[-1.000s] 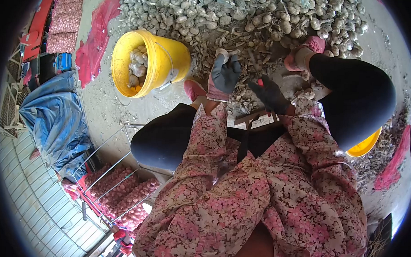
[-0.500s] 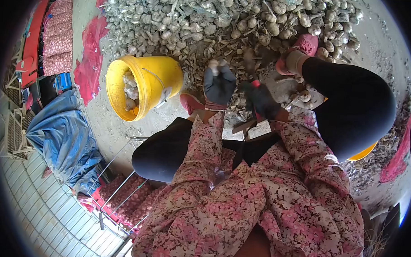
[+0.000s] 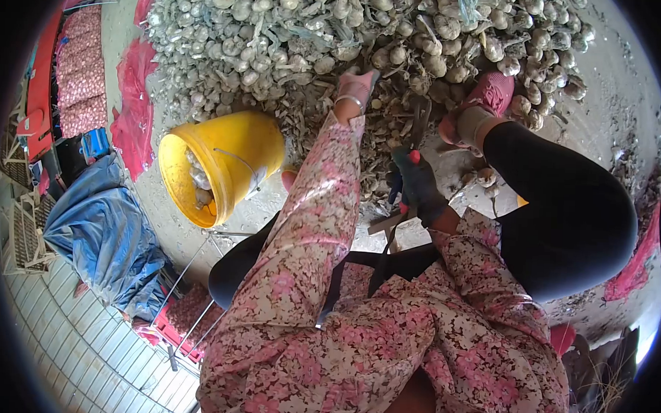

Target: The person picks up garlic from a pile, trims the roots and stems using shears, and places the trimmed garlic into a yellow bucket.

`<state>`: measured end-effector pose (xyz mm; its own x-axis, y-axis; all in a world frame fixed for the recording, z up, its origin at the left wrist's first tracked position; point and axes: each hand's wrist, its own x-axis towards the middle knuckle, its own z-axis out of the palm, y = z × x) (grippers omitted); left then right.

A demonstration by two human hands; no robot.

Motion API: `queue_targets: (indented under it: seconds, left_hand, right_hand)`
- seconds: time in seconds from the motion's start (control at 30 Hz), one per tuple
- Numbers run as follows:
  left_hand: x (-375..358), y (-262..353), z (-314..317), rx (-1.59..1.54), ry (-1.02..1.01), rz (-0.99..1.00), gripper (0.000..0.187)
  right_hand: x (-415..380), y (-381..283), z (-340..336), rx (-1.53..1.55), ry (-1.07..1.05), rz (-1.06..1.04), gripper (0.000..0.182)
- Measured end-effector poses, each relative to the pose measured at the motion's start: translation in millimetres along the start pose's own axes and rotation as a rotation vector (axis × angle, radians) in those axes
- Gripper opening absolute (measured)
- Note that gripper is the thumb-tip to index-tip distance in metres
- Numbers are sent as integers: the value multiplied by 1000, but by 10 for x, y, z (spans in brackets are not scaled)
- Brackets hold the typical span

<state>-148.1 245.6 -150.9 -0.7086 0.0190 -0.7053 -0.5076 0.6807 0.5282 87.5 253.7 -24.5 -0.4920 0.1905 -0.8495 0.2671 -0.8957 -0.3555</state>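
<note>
Hundreds of garlic bulbs [image 3: 315, 31] with dry stems lie heaped on the ground across the top of the view, and this pile is what the person reaches into. The left hand [image 3: 355, 87], in a pink-cuffed glove, is stretched far forward at the end of a floral sleeve [image 3: 312, 206] and rests on the near edge of the heap, among bulbs and loose stalks. Its fingers point away from the camera and are mostly hidden by the cuff, so I cannot tell whether they are curled around a bulb or lying loose.

The right hand [image 3: 418, 184], in a dark glove, stays close to the body, above a litter of cut stems [image 3: 391, 128]. Its fingers are clenched around a small tool with a red tip [image 3: 414, 157], which sticks up from the top of the fist.

Just left of the outstretched arm a yellow bucket [image 3: 238, 141] lies tipped toward the left, with a few trimmed bulbs inside it. The person's knees in black trousers frame the hands, and a pink shoe [image 3: 487, 95] sits at the pile's edge on the right.

Further left lie a crumpled blue tarp [image 3: 104, 235], red mesh sacks [image 3: 134, 105] and filled net bags of garlic [image 3: 76, 81].
</note>
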Motion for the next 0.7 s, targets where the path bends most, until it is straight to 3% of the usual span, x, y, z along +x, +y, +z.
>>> queue_targets:
  seconds: [0.07, 0.13, 0.2, 0.27, 0.33, 0.4, 0.47, 0.53, 0.57, 0.63, 0.67, 0.7]
  left_hand:
    - [-41, 178, 169, 631, 150, 53, 58]
    - [-152, 255, 169, 664, 160, -21, 59]
    - [-173, 250, 82, 617, 84, 90, 59]
    - [-200, 85, 24, 507, 86, 71, 61]
    - [-288, -203, -68, 311, 53, 425, 67]
    - [-676, -244, -190, 372, 40, 455, 72]
    - [-1357, -51, -329, 783, 217, 510, 72]
    - [-1639, 13, -433, 750, 134, 463, 71]
    - [-1796, 36, -491, 717, 128, 473, 71]
    - [-2040, 32, -587, 674, 198, 530, 65]
    - [-2034, -57, -646, 670, 212, 537, 65]
    - [-1935, -221, -716, 358, 102, 617, 60]
  right_hand:
    - [125, 56, -126, -89, -41, -70, 22]
    - [177, 46, -226, -176, -87, -136, 25]
    - [204, -31, -238, -662, 59, -187, 37]
    - [105, -183, -200, -813, 129, -307, 43]
    - [63, -195, -203, -960, 198, -419, 49]
    - [133, -168, -259, -1110, 162, -706, 52]
    - [40, -208, -217, -1201, 95, -659, 59]
    - [37, -111, -225, -1198, 112, -932, 46]
    - [-10, -89, -231, -1198, 115, -940, 46]
    - [-170, -126, -138, -1049, 6, -663, 36]
    - [-149, -55, -148, -1049, -1, -678, 36]
    - [-73, 64, -173, -934, -73, -614, 33]
